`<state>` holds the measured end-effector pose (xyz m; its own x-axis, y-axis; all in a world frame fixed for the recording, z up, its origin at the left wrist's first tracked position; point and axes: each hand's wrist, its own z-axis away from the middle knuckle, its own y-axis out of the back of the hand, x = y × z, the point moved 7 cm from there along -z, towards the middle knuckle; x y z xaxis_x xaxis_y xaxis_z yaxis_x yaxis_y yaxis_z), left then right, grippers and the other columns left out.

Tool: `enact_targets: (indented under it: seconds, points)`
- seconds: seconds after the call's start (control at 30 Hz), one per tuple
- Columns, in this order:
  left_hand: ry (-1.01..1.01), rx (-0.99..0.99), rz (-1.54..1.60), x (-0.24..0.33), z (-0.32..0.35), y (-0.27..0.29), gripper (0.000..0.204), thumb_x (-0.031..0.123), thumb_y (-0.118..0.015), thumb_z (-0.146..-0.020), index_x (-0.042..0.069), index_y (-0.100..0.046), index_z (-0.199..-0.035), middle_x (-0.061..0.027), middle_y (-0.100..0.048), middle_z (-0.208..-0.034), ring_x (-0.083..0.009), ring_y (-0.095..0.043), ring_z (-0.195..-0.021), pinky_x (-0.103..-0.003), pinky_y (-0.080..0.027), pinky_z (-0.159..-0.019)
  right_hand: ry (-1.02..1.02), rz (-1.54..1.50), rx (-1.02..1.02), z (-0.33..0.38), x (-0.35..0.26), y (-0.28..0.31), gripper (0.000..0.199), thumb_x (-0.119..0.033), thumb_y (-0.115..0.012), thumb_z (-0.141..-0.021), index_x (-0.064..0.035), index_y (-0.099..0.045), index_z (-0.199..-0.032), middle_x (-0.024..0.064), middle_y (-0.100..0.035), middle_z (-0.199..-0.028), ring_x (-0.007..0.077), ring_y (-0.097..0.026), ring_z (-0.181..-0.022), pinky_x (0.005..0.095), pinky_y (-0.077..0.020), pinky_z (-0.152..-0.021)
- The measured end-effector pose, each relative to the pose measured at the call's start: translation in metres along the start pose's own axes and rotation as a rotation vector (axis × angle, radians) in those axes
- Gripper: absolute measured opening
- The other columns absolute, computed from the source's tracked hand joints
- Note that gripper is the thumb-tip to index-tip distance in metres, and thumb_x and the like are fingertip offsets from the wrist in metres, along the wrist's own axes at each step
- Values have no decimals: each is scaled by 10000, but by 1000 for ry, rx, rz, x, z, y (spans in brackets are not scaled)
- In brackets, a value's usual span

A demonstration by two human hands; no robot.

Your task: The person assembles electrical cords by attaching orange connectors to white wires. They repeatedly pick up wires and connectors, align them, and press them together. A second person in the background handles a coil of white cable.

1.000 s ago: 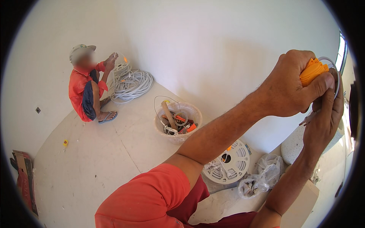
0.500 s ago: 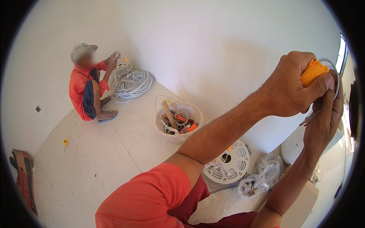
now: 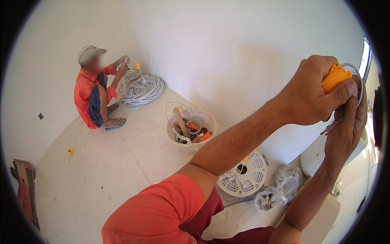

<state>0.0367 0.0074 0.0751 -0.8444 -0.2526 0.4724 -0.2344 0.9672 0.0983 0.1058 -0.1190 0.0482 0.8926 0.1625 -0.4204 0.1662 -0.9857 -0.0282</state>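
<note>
Left hand (image 3: pixel 310 91) and right hand (image 3: pixel 347 126) meet at the upper right of the view, both forearms (image 3: pixel 243 118) raised. The left one is closed around a ribbed orange piece (image 3: pixel 336 79). The right one stands bent beside a pale cable loop (image 3: pixel 361 88); whether it grips this, I cannot tell.

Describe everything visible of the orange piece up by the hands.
The orange piece is bright, ridged and looks like plastic. It is at the picture's upper right, tilted, clasped in the left hand, which covers part of it. A pale cable curves close beside its right end; whether they join is hidden. Whether the right hand touches it can't be told.
</note>
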Motion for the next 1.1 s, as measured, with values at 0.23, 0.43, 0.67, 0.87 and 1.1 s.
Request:
enact_targets:
  seconds: [0.23, 0.43, 0.67, 0.87, 1.1]
  points:
    - [-33, 1, -36, 3, 1, -4, 372, 285, -698, -1060, -29, -627, -873, -55, -645, -622, -96, -600, -472, -244, -470, -414, 19, -29, 72, 3, 0, 4, 535, -379, -440, -1160, 4, -565, -1512, 173, -729, -1229, 187, -755, -982, 273, -619, -770]
    - [-5, 7, -9, 7, 5, -11, 376, 290, -699, -1061, -28, -626, -874, -52, -645, -628, -94, -593, -473, -245, -467, -417, -83, -46, -45, 7, 6, 12, 526, -382, -440, -1170, -39, -537, -1556, 174, -657, -1418, 244, -682, -1266, 354, -560, -1058]
    - [-25, 11, -58, 20, 37, -26, 398, 322, -700, -1062, -27, -631, -883, -59, -654, -639, -97, -606, -477, -248, -483, -418, -20, -27, 10, 38, -10, 29, 532, -381, -449, -1163, -10, -552, -1529, 184, -695, -1323, 231, -728, -1131, 319, -601, -916]
    - [-17, 9, -44, 18, 37, -24, 400, 322, -701, -1061, -28, -630, -881, -59, -650, -629, -98, -603, -474, -249, -477, -415, -23, -31, 4, 38, -15, 25, 541, -376, -453, -1159, 19, -552, -1515, 208, -710, -1282, 250, -755, -1090, 325, -632, -876]
    - [27, 35, -26, 20, 38, -23, 384, 290, -719, -1023, -12, -607, -813, -70, -612, -614, -125, -581, -502, -290, -461, -456, -72, -58, -60, 37, -8, 26, 532, -381, -440, -1168, -21, -535, -1549, 191, -660, -1400, 254, -694, -1241, 352, -574, -1029]
